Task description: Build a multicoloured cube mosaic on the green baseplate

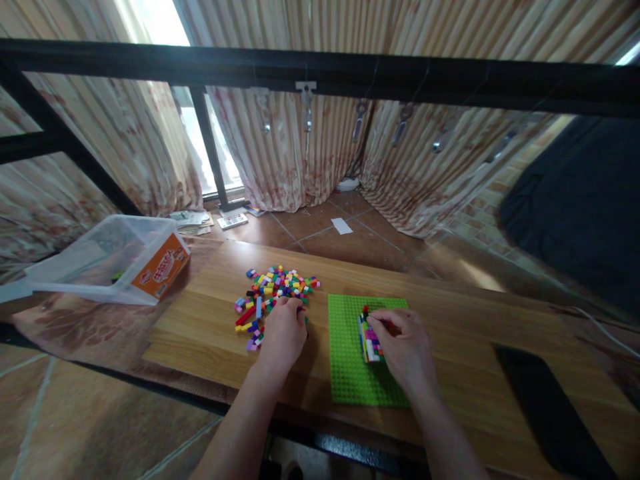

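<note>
A loose pile of small coloured toy bricks [280,283] lies on the wooden board. My left hand [286,330] is at the near right side of this pile, its fingers closed; a small dark piece shows at the fingertips, too small to name surely. To the right lies a green studded baseplate [345,373], with a multicoloured brick structure [371,345] standing on it. My right hand [406,340] is over the structure's right side, thumb and fingers pinched together at its top. Whatever those fingertips hold is hidden. A red brick [365,309] shows at the structure's far end.
A clear plastic box [100,267] with an orange label is at the left. On the right of the wooden board [460,333] lies a black flat object [545,400]. A dark metal bar [320,70] crosses in front of the curtains, with several metal clips hanging below.
</note>
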